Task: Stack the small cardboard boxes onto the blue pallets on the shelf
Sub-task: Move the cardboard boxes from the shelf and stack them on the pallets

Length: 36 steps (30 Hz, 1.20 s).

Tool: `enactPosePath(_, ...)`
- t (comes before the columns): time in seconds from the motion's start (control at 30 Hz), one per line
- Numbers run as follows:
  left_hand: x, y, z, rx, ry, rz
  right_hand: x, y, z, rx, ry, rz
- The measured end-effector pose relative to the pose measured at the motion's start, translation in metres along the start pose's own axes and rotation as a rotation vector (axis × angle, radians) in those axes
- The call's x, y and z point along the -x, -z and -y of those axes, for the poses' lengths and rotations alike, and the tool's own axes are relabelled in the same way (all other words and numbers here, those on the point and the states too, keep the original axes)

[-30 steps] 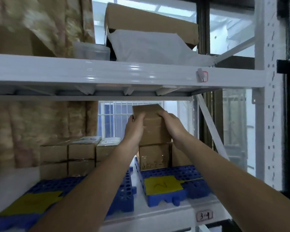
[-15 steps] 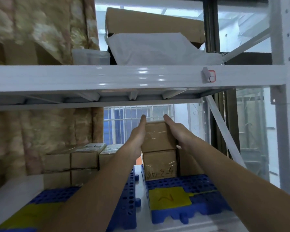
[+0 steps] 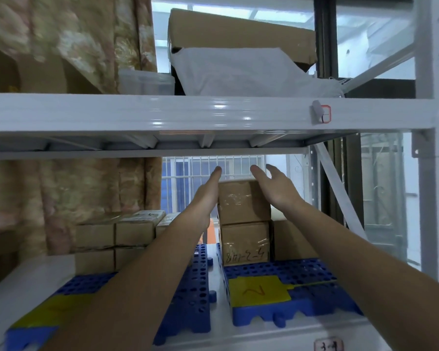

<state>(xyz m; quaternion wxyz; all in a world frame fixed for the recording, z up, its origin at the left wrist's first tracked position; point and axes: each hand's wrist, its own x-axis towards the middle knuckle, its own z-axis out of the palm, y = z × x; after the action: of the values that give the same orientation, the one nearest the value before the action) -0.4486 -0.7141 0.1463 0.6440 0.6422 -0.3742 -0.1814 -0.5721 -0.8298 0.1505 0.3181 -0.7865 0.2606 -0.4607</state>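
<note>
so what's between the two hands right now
In the head view, the top cardboard box sits between the left hand and the right hand. It rests on the lower box. Both hands are open, and the right is clear of the box.

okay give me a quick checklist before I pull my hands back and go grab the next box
1. Top box sits on the lower box, upright: ok.
2. Edges line up with the lower box: ok at the front face; back cannot tell.
3. Right hand off the box, fingers spread: ok.
4. Left hand clear of the box: not ok, it lies flat along the box's left side.
5. Stack stands on the right blue pallet: ok.
6. Clearance under the upper shelf beam for pulling the arms out: ok, open gap above the box.
</note>
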Motion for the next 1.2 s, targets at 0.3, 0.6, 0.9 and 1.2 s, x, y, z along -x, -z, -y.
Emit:
enactPosePath(0.3, 0.064, 0.122, 0.018, -1.088, -0.416, -0.058, 0.042, -0.030, 0.058, 0.482, 0.558, 0.167)
enactPosePath(0.6, 0.177, 0.276, 0.061, -1.250, -0.088, -0.195, 0.135, -0.192, 0.136, 0.447, 0.787, 0.631)
enactPosePath(0.9, 0.285, 0.472, 0.088, -1.344, 0.143, -0.317, 0.234, -0.354, 0.244, 0.442, 0.803, 0.791)
enactPosePath(1.2, 0.344, 0.624, 0.112, -1.365, 0.288, -0.381, 0.296, -0.502, 0.320, 0.492, 0.804, 0.877)
